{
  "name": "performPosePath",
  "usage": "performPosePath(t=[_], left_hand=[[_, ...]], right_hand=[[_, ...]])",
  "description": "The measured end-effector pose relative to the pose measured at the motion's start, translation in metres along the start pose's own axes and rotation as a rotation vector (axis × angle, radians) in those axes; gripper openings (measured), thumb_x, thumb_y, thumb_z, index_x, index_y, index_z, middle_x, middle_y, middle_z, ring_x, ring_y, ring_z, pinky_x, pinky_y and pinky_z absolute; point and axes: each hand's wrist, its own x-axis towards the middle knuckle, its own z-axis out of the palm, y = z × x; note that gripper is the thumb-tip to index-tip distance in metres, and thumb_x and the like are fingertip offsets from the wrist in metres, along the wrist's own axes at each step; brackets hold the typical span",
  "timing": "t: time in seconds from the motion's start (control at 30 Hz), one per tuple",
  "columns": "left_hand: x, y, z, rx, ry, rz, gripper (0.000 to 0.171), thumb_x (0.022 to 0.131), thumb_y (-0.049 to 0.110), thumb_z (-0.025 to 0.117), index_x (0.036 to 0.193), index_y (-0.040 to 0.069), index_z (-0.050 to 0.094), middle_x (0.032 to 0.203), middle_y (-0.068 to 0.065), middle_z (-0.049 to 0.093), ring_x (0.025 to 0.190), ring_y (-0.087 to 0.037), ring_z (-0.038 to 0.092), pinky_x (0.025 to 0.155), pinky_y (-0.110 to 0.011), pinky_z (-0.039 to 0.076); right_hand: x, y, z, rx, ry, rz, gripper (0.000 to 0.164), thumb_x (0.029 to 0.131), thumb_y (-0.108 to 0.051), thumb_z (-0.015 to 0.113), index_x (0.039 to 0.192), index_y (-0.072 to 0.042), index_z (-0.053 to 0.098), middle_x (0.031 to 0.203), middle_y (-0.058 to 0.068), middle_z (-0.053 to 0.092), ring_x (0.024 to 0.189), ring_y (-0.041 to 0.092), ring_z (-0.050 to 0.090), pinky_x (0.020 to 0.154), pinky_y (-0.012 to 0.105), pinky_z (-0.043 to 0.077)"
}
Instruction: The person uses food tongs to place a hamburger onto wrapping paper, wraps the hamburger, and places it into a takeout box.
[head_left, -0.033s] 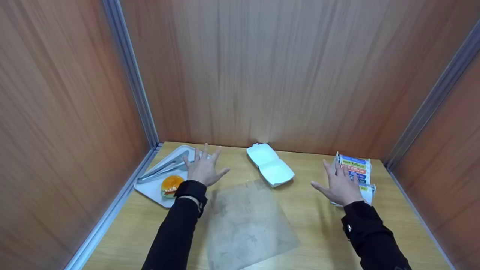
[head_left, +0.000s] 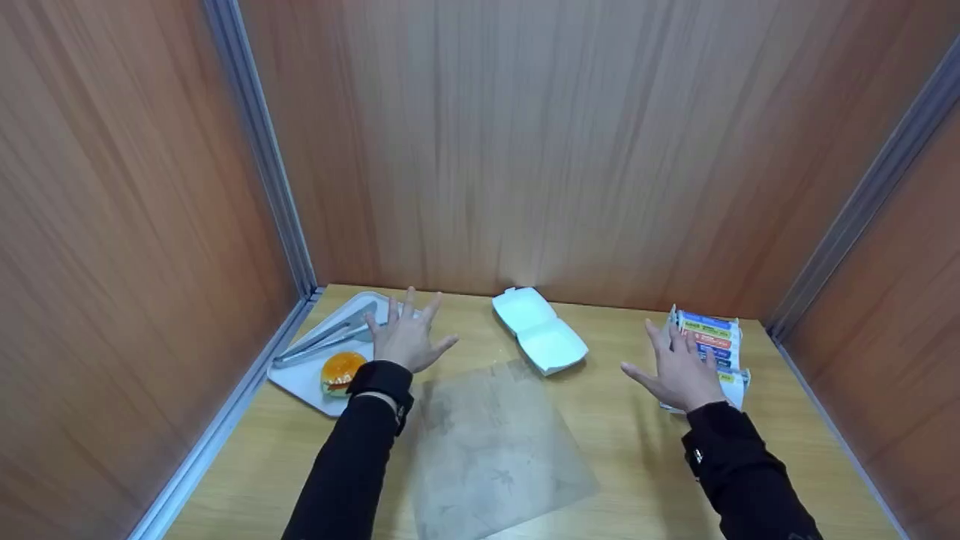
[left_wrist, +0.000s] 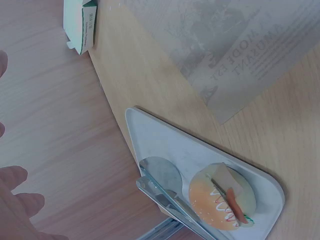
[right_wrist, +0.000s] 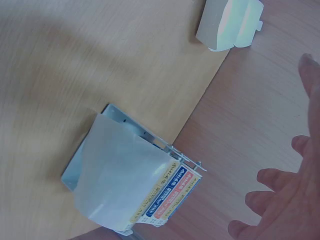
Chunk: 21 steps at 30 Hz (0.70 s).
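Note:
In the head view my left hand is held in the air with fingers spread and nothing in it. It overlaps the right edge of a white tray. On that tray lie metal tongs with a broad rounded end, beside a hamburger with a sesame bun. My right hand, also spread and holding nothing, hovers before a stack of white bags with coloured printed labels. A metal holder carries the bags.
A translucent printed paper sheet lies flat between the forearms. Behind it an open pale clamshell box stands near the back wall. Wood-grain panels with metal corner posts enclose the table at the back and both sides.

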Motion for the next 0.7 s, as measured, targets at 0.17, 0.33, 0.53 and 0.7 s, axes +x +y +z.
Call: performPosePath(t=[0.17, 0.33, 0.53, 0.7], left_hand=[[-0.001, 0.002, 0.001, 0.003, 0.010, 0.006, 0.087, 0.100, 0.072, 0.058, 0.171, 0.036, 0.025, 0.181, -0.018, 0.010, 0.164, -0.054, 0.013, 0.121, -0.087, 0.004], [-0.005, 0.005, 0.006, -0.018, 0.008, 0.017, 0.087, 0.098, 0.069, 0.063, 0.170, 0.033, 0.030, 0.179, -0.021, 0.019, 0.163, -0.052, 0.019, 0.123, -0.084, 0.012], [-0.019, 0.005, 0.017, -0.063, -0.053, 0.049, 0.080, 0.098, 0.056, 0.074, 0.163, 0.019, 0.047, 0.169, -0.025, 0.039, 0.157, -0.047, 0.039, 0.122, -0.073, 0.035], [-0.042, 0.000, 0.039, -0.058, -0.159, 0.071, 0.074, 0.094, 0.050, 0.080, 0.154, 0.014, 0.057, 0.154, -0.025, 0.057, 0.140, -0.042, 0.058, 0.113, -0.060, 0.051]], right_hand=[[0.001, 0.000, -0.001, -0.004, -0.027, 0.012, 0.101, 0.100, -0.071, 0.057, 0.171, -0.008, 0.021, 0.169, 0.042, 0.021, 0.156, 0.066, 0.016, 0.121, 0.085, 0.009], [0.001, -0.001, 0.004, -0.018, -0.029, 0.009, 0.101, 0.100, -0.072, 0.057, 0.170, -0.008, 0.023, 0.169, 0.041, 0.022, 0.157, 0.065, 0.015, 0.120, 0.086, 0.011], [-0.003, -0.011, 0.024, 0.027, -0.048, -0.091, 0.091, 0.103, -0.059, 0.063, 0.165, 0.000, 0.034, 0.162, 0.041, 0.038, 0.149, 0.061, 0.039, 0.117, 0.080, 0.033], [-0.011, -0.029, 0.056, 0.152, -0.158, -0.166, 0.078, 0.103, -0.044, 0.070, 0.161, 0.000, 0.042, 0.161, 0.033, 0.046, 0.146, 0.054, 0.050, 0.120, 0.068, 0.040]])
